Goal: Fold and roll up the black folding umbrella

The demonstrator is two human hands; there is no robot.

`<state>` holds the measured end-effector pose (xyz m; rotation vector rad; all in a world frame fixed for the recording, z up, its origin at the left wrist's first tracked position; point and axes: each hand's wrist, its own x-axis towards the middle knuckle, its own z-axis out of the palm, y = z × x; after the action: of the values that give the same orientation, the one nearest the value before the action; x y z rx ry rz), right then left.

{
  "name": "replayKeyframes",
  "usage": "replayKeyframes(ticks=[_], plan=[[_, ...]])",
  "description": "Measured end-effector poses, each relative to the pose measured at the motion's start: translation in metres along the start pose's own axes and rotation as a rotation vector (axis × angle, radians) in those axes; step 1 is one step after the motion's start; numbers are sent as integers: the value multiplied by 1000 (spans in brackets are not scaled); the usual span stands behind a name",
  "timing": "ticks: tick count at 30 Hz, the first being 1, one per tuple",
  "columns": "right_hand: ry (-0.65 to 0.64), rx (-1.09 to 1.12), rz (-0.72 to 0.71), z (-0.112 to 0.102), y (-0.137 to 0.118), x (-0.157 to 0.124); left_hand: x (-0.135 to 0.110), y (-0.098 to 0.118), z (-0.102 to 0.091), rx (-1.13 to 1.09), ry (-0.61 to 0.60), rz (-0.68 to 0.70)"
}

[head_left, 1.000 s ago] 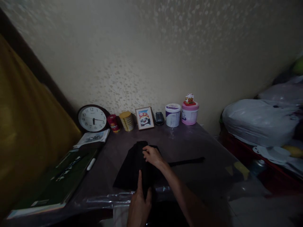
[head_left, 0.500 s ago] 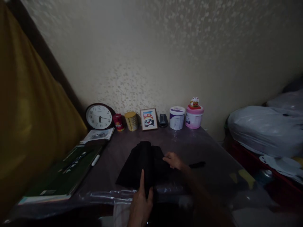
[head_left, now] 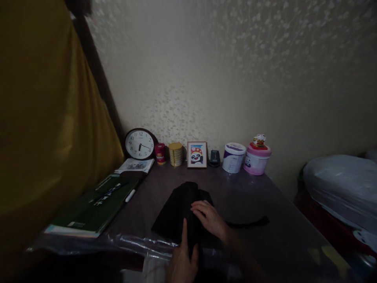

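Note:
A black piece of folded fabric (head_left: 171, 212) lies near the front edge of the table, its exact kind too dark to make out. A thin black strap (head_left: 250, 224) trails from it to the right. My left hand (head_left: 183, 261) comes up from the bottom, index finger stretched out onto the fabric and thumb held apart; its other fingers are partly hidden. Across the middle of the fabric rests my right hand (head_left: 207, 218), fingers extended and lying on the cloth, just above the left fingertip.
A plastic-covered table (head_left: 279, 239) carries a green book (head_left: 97, 204) and a white marker (head_left: 130, 195) at left. Along the wall stand a clock (head_left: 140, 144), a picture frame (head_left: 197, 155), a white tub (head_left: 233, 158) and a pink tub (head_left: 257, 159). A yellow curtain (head_left: 59, 129) hangs left.
My right hand has moved left from the fabric's right edge, where its fingers were pinched, onto the middle. The left finger stays on the fabric. The whole scene has shifted right in view.

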<state>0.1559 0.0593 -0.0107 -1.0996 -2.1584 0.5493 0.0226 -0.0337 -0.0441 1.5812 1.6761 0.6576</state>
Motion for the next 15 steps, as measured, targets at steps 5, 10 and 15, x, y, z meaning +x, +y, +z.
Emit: replayKeyframes(ticks=[5, 10, 15], plan=[[-21, -108, -88, 21, 8, 10, 4, -5, 7, 34, 20, -7], [-79, -197, -69, 29, 34, 51, 6, -6, 8, 16, 20, -3], [-46, -293, 100, 27, 54, 89, 6, -1, 5, 62, -1, -69]])
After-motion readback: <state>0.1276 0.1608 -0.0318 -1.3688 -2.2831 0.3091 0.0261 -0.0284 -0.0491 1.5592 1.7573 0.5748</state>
